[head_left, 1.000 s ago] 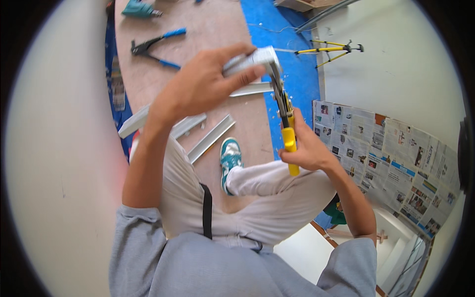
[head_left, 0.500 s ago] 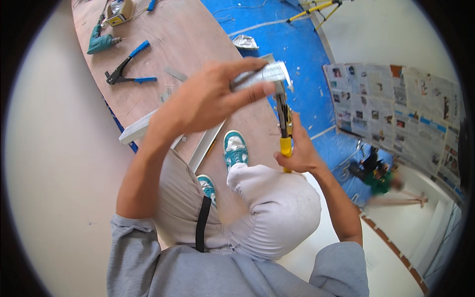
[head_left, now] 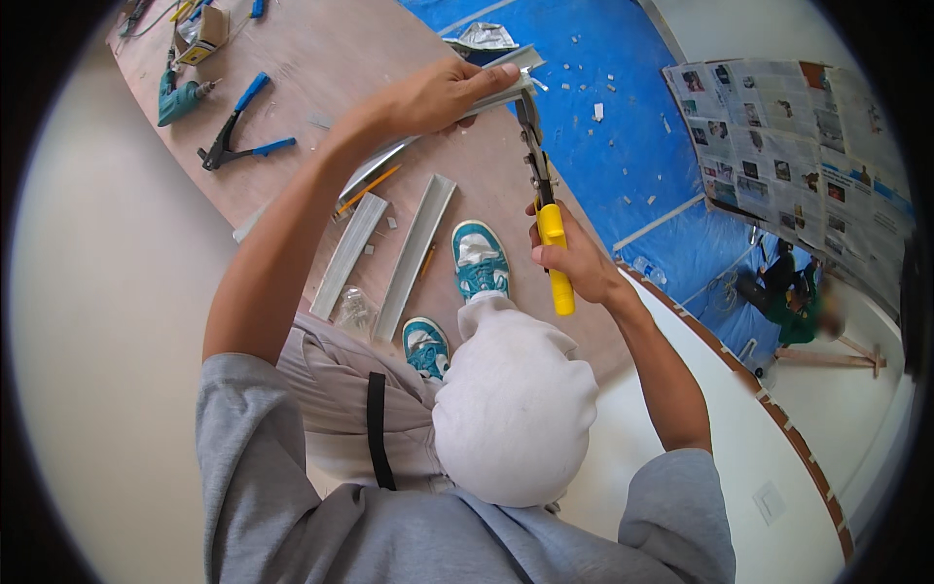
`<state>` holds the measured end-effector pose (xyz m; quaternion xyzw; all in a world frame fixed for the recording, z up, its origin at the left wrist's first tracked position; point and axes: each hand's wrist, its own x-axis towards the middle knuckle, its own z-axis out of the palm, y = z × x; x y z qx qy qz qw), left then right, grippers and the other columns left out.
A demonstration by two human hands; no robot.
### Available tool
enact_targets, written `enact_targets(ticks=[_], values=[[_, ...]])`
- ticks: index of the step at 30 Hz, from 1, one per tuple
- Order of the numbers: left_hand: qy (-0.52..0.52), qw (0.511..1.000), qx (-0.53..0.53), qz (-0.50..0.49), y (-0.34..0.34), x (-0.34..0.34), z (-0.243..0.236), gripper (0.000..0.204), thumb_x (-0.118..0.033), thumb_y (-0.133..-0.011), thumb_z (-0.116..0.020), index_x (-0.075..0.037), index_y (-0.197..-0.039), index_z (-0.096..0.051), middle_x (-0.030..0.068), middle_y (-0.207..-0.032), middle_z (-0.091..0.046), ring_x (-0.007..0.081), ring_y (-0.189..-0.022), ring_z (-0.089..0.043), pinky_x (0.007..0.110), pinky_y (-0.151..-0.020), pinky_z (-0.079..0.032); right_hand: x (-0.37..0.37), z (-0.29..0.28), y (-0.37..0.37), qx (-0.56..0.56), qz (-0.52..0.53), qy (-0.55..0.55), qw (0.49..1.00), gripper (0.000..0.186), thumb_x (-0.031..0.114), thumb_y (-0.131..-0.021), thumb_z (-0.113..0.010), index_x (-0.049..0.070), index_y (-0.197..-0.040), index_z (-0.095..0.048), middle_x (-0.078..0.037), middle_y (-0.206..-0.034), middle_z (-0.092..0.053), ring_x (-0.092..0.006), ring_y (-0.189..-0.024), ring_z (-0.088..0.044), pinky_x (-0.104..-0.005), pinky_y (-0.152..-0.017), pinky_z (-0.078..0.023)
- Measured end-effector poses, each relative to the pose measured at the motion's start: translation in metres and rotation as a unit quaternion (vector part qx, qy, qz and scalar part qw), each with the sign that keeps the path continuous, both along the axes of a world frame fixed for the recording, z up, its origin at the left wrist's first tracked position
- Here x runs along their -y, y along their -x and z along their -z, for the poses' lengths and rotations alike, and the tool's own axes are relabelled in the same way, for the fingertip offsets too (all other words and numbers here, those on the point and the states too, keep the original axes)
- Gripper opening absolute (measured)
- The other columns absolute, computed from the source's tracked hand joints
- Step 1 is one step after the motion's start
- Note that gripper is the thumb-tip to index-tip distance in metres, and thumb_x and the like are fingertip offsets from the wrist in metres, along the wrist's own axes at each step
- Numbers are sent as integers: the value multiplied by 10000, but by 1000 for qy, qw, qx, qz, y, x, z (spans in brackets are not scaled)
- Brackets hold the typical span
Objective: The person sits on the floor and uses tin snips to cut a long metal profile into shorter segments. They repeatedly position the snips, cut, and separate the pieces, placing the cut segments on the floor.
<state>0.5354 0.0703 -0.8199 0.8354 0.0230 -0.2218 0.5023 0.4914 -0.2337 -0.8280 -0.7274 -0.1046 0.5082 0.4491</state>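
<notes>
Wears grey short-sleeved top at bottom edge, pale trousers lower centre, black strap beside, teal-and-white shoes mid-frame.

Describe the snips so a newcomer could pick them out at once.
Find the large pinkish-brown board, then the right hand near its right edge. That hand grips the snips; their yellow handles set them apart from the blue-handled tool on the board.

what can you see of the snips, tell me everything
The snips have bright yellow handles and a dark, metal-looking head with small fittings along its side. The right hand holds them by the handles, whose lower end juts out below it. They point away from the person, tip leaning slightly left, meeting the end of a channel; how far the jaws open can't be told.
</notes>
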Motion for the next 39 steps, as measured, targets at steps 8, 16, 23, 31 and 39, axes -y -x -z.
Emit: enact_targets(ticks=[8, 16, 23, 31, 39], values=[[-2, 995, -92, 40, 10, 27, 82, 830, -762, -1014, -420, -13, -981, -775, 83, -664, -629, 166, -588, -636, 312, -547, -507, 34, 69, 28, -90, 21, 30, 995, 506, 241, -871, -688, 64, -1296, -480, -38, -1033, -534, -139, -956, -542, -306, -857, -465], [8, 993, -92, 78, 30, 83, 202, 864, -684, -1059, -391, 78, -830, -730, 255, -613, -599, 432, -631, -658, 520, -627, -502, 76, 157, 76, -142, 90, 64, 984, 460, 245, -857, -710, -11, -1179, -505, -75, -996, -553, -177, -915, -568, -333, -817, -501], [-71, 983, 139, 93, 46, 105, 246, 536, -483, -1037, -565, 3, -923, -760, 211, -908, -684, 400, -869, -679, 488, -794, -542, 92, 213, 88, -186, 140, 30, 972, 447, 242, -839, -722, 13, -1160, -511, -55, -968, -539, -153, -861, -546, -321, -771, -486], [-99, 968, 163, 163, 65, 116, 248, 429, -102, -843, -706, -29, -1265, -687, 179, -1128, -681, 412, -1071, -662, 488, -938, -539, 106, 228, 115, -153, 154, 73, 973, 504, 260, -836, -736, 0, -1212, -523, -74, -1022, -598, -171, -930, -585, -332, -802, -503], [-69, 985, 112, 112, 85, 134, 256, 407, 55, -797, -635, -24, -1195, -675, 224, -1206, -662, 442, -1158, -620, 495, -982, -508, 95, 198, 121, -139, 167, 122, 969, 778, 403, -777, -776, -15, -1376, -507, -142, -1161, -643, -259, -1074, -605, -407, -944, -504]])
